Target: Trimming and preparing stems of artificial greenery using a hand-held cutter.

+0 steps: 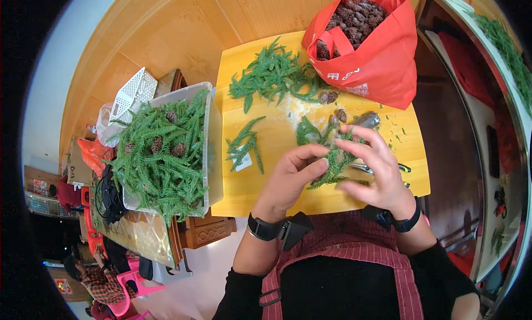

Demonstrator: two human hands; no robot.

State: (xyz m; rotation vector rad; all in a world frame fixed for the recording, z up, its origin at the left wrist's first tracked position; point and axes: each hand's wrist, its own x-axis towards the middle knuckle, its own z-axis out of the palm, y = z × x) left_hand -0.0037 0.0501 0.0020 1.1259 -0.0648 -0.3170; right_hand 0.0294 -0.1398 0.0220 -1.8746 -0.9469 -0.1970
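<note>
A green sprig (332,160) sits between both hands over the bench (266,192). The left hand (291,178) pinches its 9 o'clock end, the right hand (374,170) its 3 o'clock end, fingers curled, wrists low.

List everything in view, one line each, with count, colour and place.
Table: one, yellow wood, centre.
Bag: one, red, table's far right corner, full of brown pine cones.
Loose sprigs: a pile, green, table's far side.
Small sprig: one cluster, green, table's left part.
Loose cones: a few, brown, beside the bag.
Bin: one, clear plastic, left of table, heaped with green sprigs and cones.
Basket: one, white, behind the bin.
Apron: one, dark red striped, bottom.
Left hand: holds a green sprig.
Right hand: grip on same sprig.
</note>
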